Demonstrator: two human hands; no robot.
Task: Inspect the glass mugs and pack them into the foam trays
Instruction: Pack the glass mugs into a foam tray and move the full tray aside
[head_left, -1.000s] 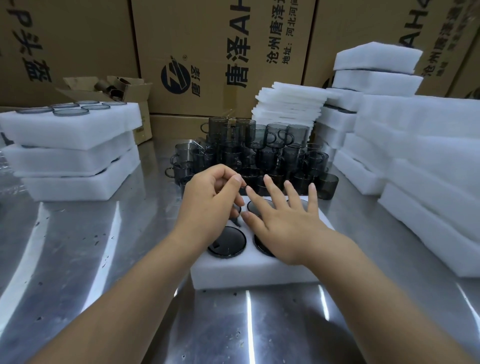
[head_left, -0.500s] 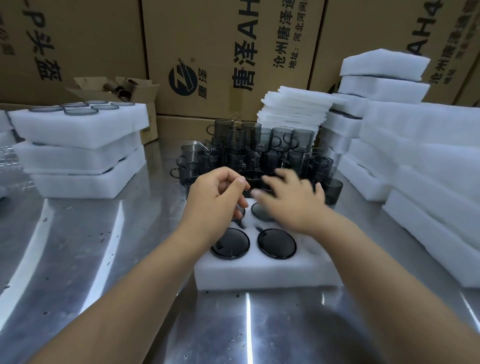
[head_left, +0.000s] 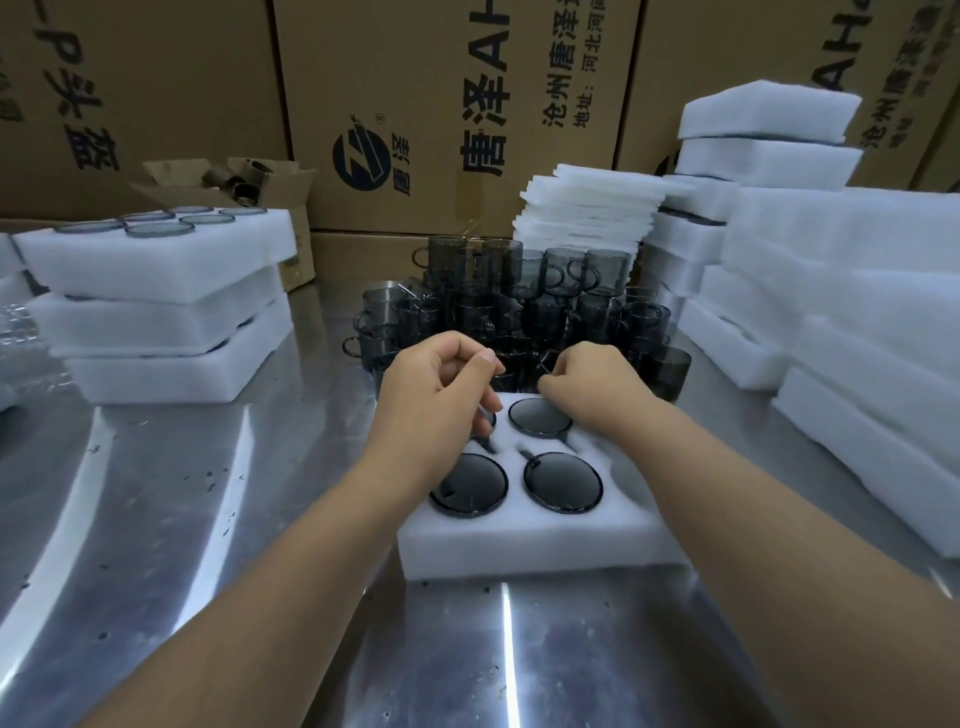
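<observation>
A white foam tray (head_left: 519, 540) lies on the steel table in front of me. Dark smoked-glass mugs sit in its pockets: near left (head_left: 470, 486), near right (head_left: 563, 483), far right (head_left: 537, 418). My left hand (head_left: 436, 395) hovers over the far left pocket and hides most of it; its fingers are curled and nothing shows in them. My right hand (head_left: 592, 379) is just past the tray's far edge, with its fingers curled onto a mug in the front row of the loose mug cluster (head_left: 519, 296).
Filled foam trays (head_left: 156, 312) are stacked at the left. Tall stacks of foam trays (head_left: 857, 322) and thin foam sheets (head_left: 587, 208) line the right and back. Cardboard cartons (head_left: 441, 104) form a wall behind. A small open box (head_left: 249, 182) stands at the back left.
My right hand lifted off the tray, moved forward to the loose mugs and curled its fingers there. My left hand stayed curled over the tray's far left pocket.
</observation>
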